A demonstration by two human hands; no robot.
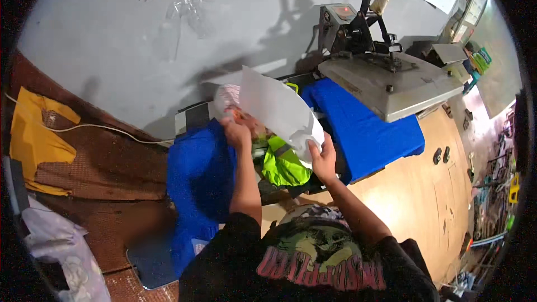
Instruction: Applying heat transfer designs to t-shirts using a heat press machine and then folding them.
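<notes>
A curved white sheet [274, 103] stands up in front of me, its right edge pinched in my right hand [324, 162]. My left hand [238, 133] is closed beside a blurred reddish, patterned piece [246, 118]; whether that belongs to the white sheet I cannot tell. Below the sheet lies bunched neon yellow-green fabric [284, 165] with a grey band. Blue cloth [196, 170] hangs down left of my left hand. More blue cloth [366, 134] is spread flat to the right, partly beneath the heat press's metal plate [386, 86].
The heat press's control box [338, 14] shows a red light against the grey wall. A yellow cloth [42, 140] lies at the far left, crossed by a white cable [106, 127]. Dark sandals [442, 155] rest on the tan floor at right. A dark-topped stool [151, 263] stands lower left.
</notes>
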